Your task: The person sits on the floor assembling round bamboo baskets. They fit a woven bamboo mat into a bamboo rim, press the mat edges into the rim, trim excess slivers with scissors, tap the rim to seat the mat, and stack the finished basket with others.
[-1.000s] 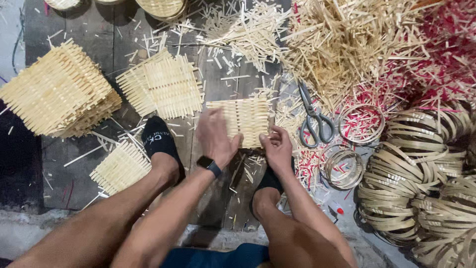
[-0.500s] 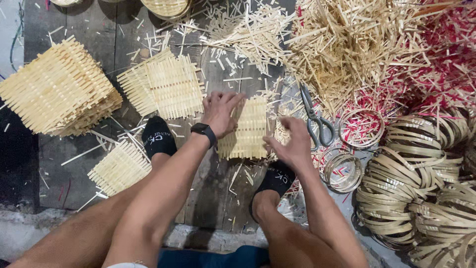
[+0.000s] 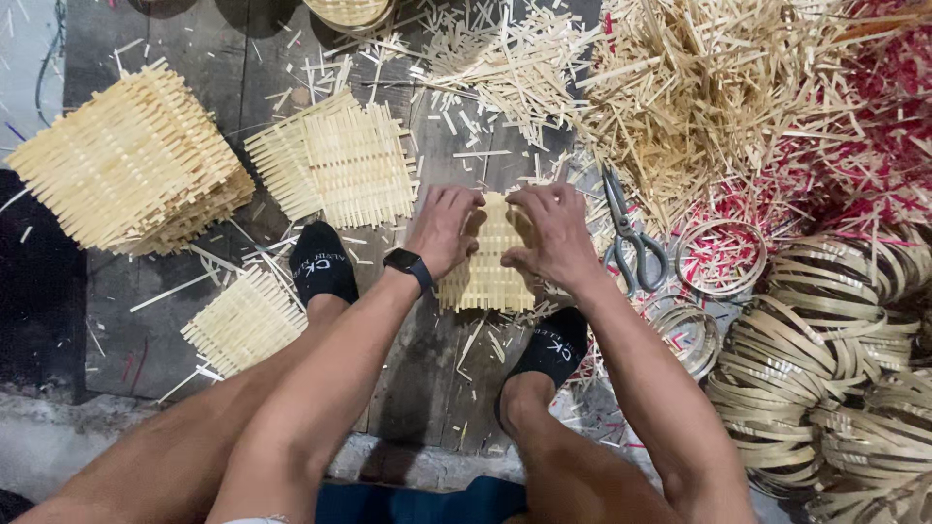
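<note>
A small woven mat of pale bamboo strips (image 3: 488, 275) lies on the dark wooden boards between my feet. My left hand (image 3: 446, 229), with a black watch on its wrist, presses on the mat's left side, fingers spread. My right hand (image 3: 554, 233) rests on the mat's right side, fingers curled at its upper edge. Both hands touch the mat from above. Metal scissors (image 3: 629, 230) lie just right of my right hand.
Woven mats lie at the left: a tall stack (image 3: 126, 160), a pair (image 3: 337, 163), and one (image 3: 245, 321) by my left foot. A loose heap of strips (image 3: 699, 87) fills the upper right, with red-tipped strips (image 3: 874, 146) beyond. Coiled bamboo rings (image 3: 825, 340) pile at right.
Both hands have moved up onto the mat and closer together; the right hand came in from the mat's right edge. The view has shifted slightly.
</note>
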Demonstrator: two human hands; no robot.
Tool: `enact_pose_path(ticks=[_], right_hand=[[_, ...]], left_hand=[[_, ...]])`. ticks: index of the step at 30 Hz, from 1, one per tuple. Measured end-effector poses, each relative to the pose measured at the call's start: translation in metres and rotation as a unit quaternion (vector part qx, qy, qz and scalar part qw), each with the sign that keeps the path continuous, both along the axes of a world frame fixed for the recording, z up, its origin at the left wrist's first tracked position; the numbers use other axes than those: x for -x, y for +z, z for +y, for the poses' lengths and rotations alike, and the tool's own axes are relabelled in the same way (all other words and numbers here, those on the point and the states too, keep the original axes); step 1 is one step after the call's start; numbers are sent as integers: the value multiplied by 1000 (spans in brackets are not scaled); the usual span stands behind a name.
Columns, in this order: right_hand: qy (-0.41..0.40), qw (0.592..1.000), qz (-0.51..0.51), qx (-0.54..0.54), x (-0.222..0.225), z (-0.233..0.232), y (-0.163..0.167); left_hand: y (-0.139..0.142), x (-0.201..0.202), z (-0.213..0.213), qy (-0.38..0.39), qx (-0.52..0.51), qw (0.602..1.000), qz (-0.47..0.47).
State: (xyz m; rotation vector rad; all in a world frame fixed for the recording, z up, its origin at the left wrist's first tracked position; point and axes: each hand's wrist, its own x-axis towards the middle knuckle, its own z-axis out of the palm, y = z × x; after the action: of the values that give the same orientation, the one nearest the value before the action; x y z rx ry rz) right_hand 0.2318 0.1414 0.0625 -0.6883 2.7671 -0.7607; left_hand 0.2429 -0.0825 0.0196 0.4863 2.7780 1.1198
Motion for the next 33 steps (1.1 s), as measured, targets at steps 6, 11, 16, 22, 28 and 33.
enact_pose_path(ticks=[6,11,16,22,28,33], right_hand=[[-11,997,-69,34,7,-5,7],[30,998,-58,21,18,-14,10],[27,997,-67,3,15,-15,10],[-18,999,12,39,-7,-10,14],[-317,932,-108,136,-67,13,-17],[-402,766,-331,376,-89,18,-67]], left_hand=[[0,3,1,8,-16,999,-45],[6,5,1,6,-21,999,-44],[-6,3,2,12,21,999,-45],[-8,9,-1,-19,81,996,39],[-8,-20,-16,181,-21,979,-86],[-48,-45,-20,219,-256,923,-186]])
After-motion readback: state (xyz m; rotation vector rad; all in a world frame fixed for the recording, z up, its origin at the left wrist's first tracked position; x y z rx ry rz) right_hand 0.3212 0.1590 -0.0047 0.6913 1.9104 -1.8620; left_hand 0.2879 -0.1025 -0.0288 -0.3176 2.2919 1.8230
